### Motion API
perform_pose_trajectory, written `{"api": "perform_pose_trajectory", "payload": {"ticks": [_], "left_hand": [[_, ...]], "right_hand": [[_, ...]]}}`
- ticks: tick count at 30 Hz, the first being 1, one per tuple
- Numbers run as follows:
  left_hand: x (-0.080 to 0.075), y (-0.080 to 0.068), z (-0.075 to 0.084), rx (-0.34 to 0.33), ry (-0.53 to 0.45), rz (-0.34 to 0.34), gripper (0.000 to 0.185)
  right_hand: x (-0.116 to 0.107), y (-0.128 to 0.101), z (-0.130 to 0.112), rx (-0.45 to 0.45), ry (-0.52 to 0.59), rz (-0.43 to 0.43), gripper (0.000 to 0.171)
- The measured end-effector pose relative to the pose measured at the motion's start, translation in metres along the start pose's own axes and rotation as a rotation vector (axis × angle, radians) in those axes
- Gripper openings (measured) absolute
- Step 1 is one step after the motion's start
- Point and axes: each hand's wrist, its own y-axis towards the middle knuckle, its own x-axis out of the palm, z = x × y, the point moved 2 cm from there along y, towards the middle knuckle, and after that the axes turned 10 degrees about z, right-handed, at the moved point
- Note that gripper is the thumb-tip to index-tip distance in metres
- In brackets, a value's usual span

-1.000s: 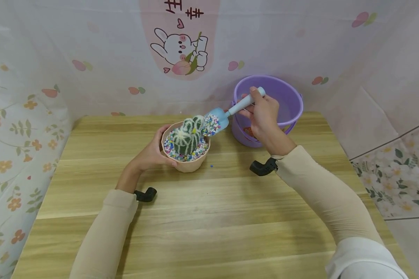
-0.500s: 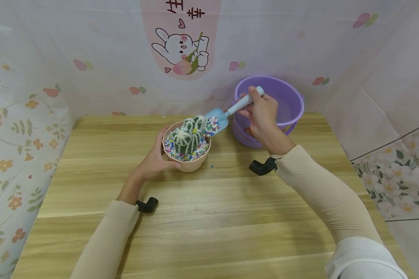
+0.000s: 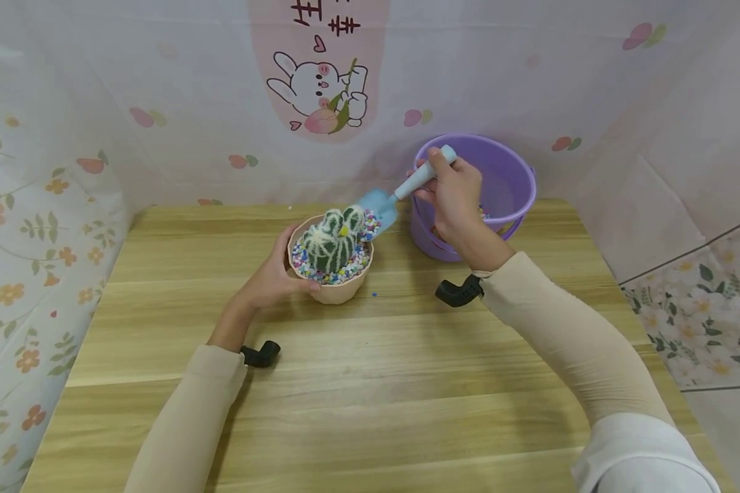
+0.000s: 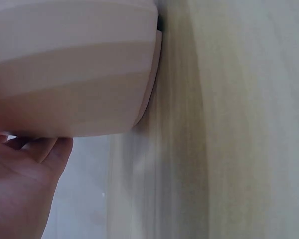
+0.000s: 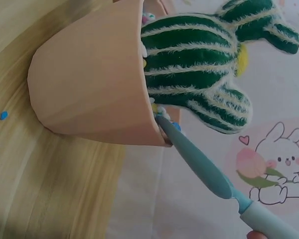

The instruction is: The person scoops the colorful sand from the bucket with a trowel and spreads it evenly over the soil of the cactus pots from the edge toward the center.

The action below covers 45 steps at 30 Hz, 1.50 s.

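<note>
Head view high, angled forward-down over whole table, wrist views very near, low, sideways, sharing pink pot.

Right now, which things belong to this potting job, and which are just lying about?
In use: pink plastic pot with green cactus, coloured gravel, blue plastic trowel, purple plastic bucket, left hand, right hand.
Lying about: one stray blue pebble on the wooden table.

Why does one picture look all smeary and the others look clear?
Left wrist view: the camera is so close to the pink pot and the table that both look soft and streaky. Right wrist view: the cactus and blue scoop are sharp. Head view: evenly lit, with soft shadows under the arms.
</note>
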Motion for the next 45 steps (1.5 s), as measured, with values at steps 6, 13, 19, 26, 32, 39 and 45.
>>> {"api": "perform_pose_trajectory", "payload": {"ticks": [6, 13, 19, 26, 32, 39, 45], "left_hand": [[-0.005, 0.007, -0.002, 0.004, -0.034, -0.053, 0.110], [-0.007, 0.009, -0.001, 0.002, -0.065, -0.113, 0.106], [-0.009, 0.007, -0.001, -0.014, -0.107, -0.176, 0.105], [-0.010, 0.008, -0.002, -0.009, -0.119, -0.191, 0.107], [-0.010, 0.008, -0.001, -0.018, -0.123, -0.203, 0.107], [-0.009, 0.000, 0.001, -0.012, -0.050, -0.121, 0.107], [-0.001, -0.012, -0.001, -0.006, 0.087, 0.042, 0.115]], "right_hand": [[0.003, -0.001, 0.000, -0.018, -0.017, -0.028, 0.028], [0.004, 0.000, 0.001, -0.022, -0.016, -0.036, 0.026], [0.006, -0.003, 0.003, -0.057, -0.044, -0.043, 0.023], [0.011, -0.005, 0.002, -0.097, -0.043, -0.076, 0.019], [0.014, -0.006, 0.002, -0.132, -0.059, -0.110, 0.027], [0.014, -0.008, 0.000, -0.142, -0.054, -0.118, 0.026], [0.013, -0.007, -0.006, -0.167, -0.033, -0.117, 0.020]]}}
